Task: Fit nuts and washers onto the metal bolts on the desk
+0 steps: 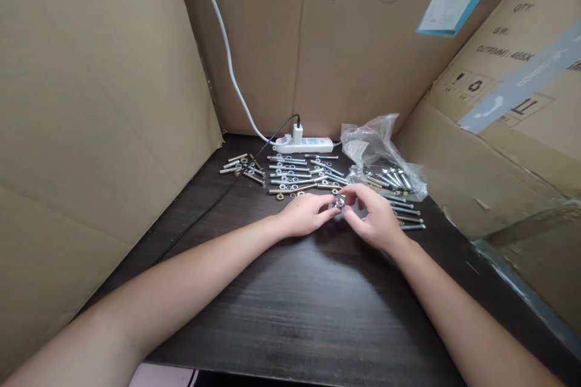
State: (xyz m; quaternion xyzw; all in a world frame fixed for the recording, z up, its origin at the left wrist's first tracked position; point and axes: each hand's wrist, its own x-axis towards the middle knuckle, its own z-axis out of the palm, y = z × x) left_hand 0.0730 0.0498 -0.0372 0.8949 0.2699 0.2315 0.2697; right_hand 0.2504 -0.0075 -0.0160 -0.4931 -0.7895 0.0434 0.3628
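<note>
A small shiny metal nut (339, 202) is pinched at the fingertips of my left hand (302, 215), above the dark table. Whether a bolt runs through it cannot be made out. My right hand (374, 217) curves around the other side of the nut, thumb and index finger apart; the index fingertip is close to it or touching. Just beyond both hands lie rows of bolts (290, 181) with nuts and washers (284, 186) beside them. More long bolts (411, 213) are spread to the right, partly hidden by my right hand.
A white power strip (313, 145) with a plugged-in adapter stands at the back. Its black cable (200, 215) crosses the table on the left. A loose pile of bolts (242, 166) lies there. A clear plastic bag (379, 145) holds bolts at right. Cardboard walls (272, 42) enclose three sides.
</note>
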